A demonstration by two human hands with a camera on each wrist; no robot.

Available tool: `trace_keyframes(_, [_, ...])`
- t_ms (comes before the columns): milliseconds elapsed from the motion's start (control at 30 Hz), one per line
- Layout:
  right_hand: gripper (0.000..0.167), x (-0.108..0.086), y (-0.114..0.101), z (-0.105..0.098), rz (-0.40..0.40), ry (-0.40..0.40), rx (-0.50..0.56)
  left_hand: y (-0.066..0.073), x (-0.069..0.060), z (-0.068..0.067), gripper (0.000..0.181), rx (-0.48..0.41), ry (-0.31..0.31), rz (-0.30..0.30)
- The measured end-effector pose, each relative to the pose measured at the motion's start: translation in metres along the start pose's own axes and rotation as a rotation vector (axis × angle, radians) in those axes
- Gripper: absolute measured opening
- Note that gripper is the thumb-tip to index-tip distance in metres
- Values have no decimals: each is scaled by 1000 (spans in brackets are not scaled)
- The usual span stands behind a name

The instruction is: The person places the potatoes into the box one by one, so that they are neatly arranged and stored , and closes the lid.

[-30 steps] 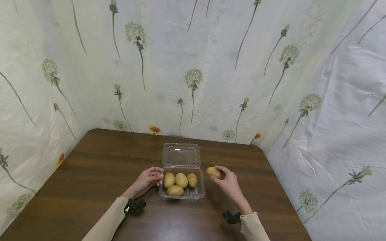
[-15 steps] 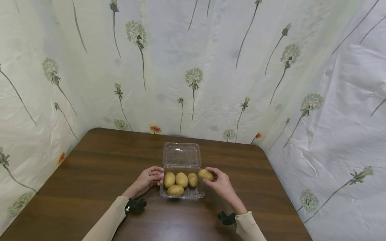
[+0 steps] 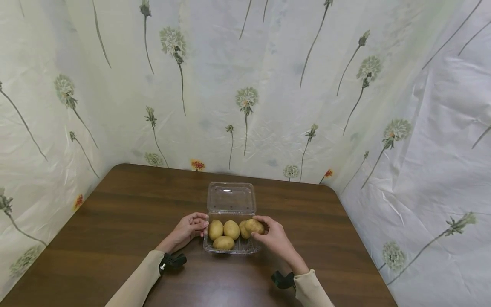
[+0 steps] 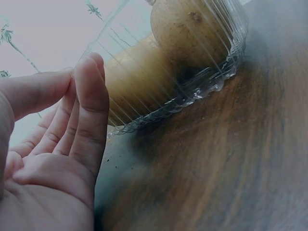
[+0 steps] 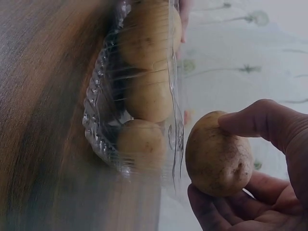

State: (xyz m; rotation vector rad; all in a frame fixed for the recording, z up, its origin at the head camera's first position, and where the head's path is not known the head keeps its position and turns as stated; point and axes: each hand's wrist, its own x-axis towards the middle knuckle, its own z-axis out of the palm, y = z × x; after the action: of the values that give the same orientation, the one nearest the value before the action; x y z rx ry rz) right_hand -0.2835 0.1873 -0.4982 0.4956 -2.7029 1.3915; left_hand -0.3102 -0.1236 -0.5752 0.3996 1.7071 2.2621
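Note:
A clear plastic clamshell box (image 3: 245, 248) stands on the table with its lid (image 3: 231, 199) tipped back. Several potatoes (image 3: 231, 230) lie inside. At the left side of the box, my left hand (image 3: 187, 229) pinches the rim between thumb and fingers. My right hand (image 3: 277, 238) grips another potato (image 3: 255, 227) between thumb and fingers, over the box's right part. In the right wrist view this held potato (image 5: 219, 156) is above the rim, apart from the potatoes below. From the head it partly hides the rightmost potato (image 3: 243, 230).
The brown wooden table (image 3: 165, 192) has its back edge behind the box. A pale curtain (image 3: 268, 106) with dandelion prints hangs behind the table and at both sides. Each wrist carries a black camera mount (image 3: 283, 280).
My right hand has carried its potato leftward, from beside the box to over its right part. The left hand stays at the box's rim.

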Motion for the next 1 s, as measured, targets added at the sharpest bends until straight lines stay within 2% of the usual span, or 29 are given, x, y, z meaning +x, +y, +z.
trace_keyframes(267, [44, -1, -3, 6, -44, -60, 14, 0, 1, -1, 35, 9, -13, 13])
trace_keyframes(500, [44, -3, -3, 11, -76, -122, -42, -1, 0, 0, 34, 3, -6, 1])
trace_keyframes(700, [45, -1, -1, 9, -79, -180, -49, -1, 0, 0, 32, 0, -8, 5])
trace_keyframes(1000, [45, -2, -2, 7, -110, -223, -59, -2, 0, -1, 30, 19, -12, 20])
